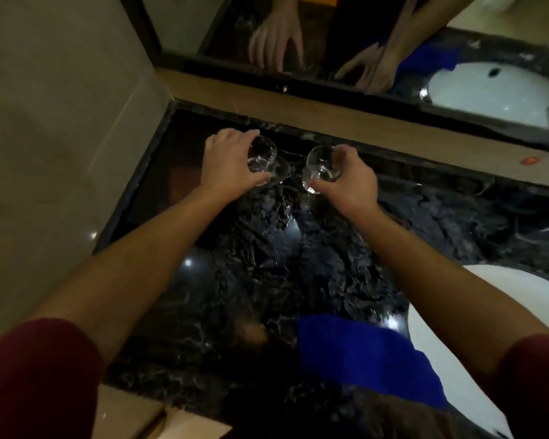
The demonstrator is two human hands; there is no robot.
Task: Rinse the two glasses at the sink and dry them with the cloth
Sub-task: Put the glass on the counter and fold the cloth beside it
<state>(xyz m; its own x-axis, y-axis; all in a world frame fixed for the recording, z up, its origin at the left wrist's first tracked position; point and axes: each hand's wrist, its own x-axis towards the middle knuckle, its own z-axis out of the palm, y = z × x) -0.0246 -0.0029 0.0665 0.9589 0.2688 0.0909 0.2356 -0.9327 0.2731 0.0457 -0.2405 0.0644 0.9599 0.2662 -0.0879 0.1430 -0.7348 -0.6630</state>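
Two clear glasses stand near the back of the dark marble counter [235,280]. My left hand [229,163] wraps around the left glass [262,153], which sits over a small clear saucer [282,172]. My right hand [349,179] grips the right glass [319,169] from its right side. Whether either glass is lifted off the counter I cannot tell. A blue cloth [362,359] lies folded near the counter's front edge, partly over the rim of the white sink [488,305] at the right.
A mirror [330,42] along the back wall reflects both hands, the cloth and the sink. A wooden ledge [362,122] runs below it. A beige tiled wall [61,122] closes off the left side.
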